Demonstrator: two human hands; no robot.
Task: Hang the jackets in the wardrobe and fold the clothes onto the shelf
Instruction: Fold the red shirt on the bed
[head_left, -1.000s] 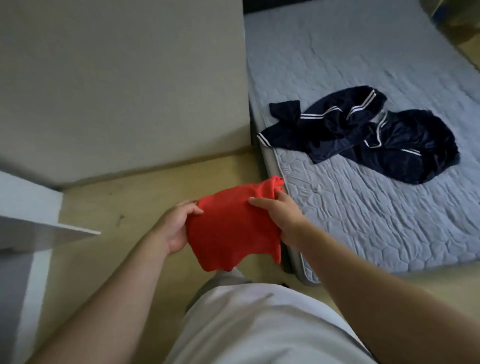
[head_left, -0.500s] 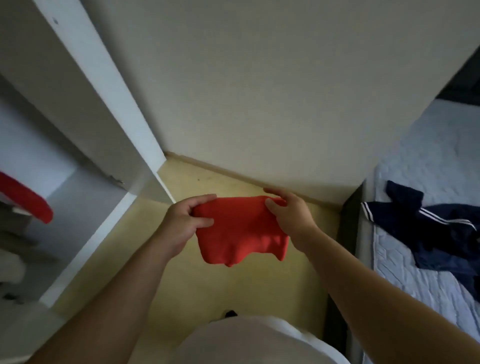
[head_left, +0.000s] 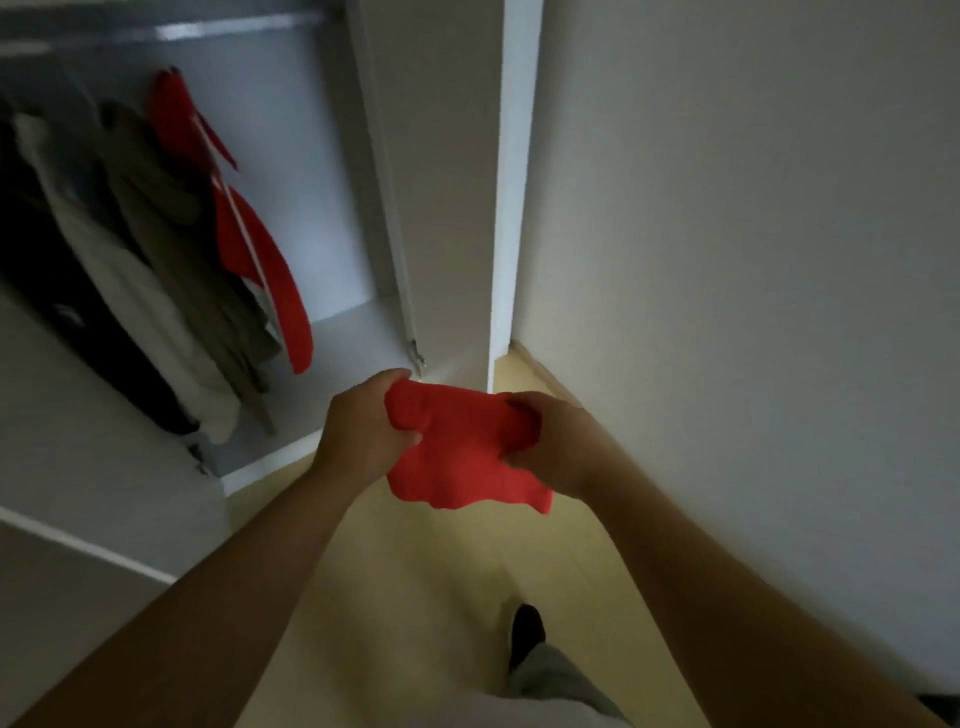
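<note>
- view has swung from the bed, a second ago, to the open wardrobe (head_left: 322, 332) at upper left; the bed and its dark garments are out of frame
- red garment (head_left: 462, 452), folded small, at frame centre; left hand (head_left: 363, 431) and right hand (head_left: 545, 447) each pinch an edge, fingers curled into the cloth
- judged: carrying phase, shelf placement pending; no shelf clearly visible
- wardrobe holds hanging jackets (head_left: 156, 249): dark, pale, olive, and a red one (head_left: 260, 260) nearest the side panel

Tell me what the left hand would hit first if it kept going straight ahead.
Probably the wardrobe's white side panel, just beyond the left hand gripping the red garment; depth is unclear.
</note>
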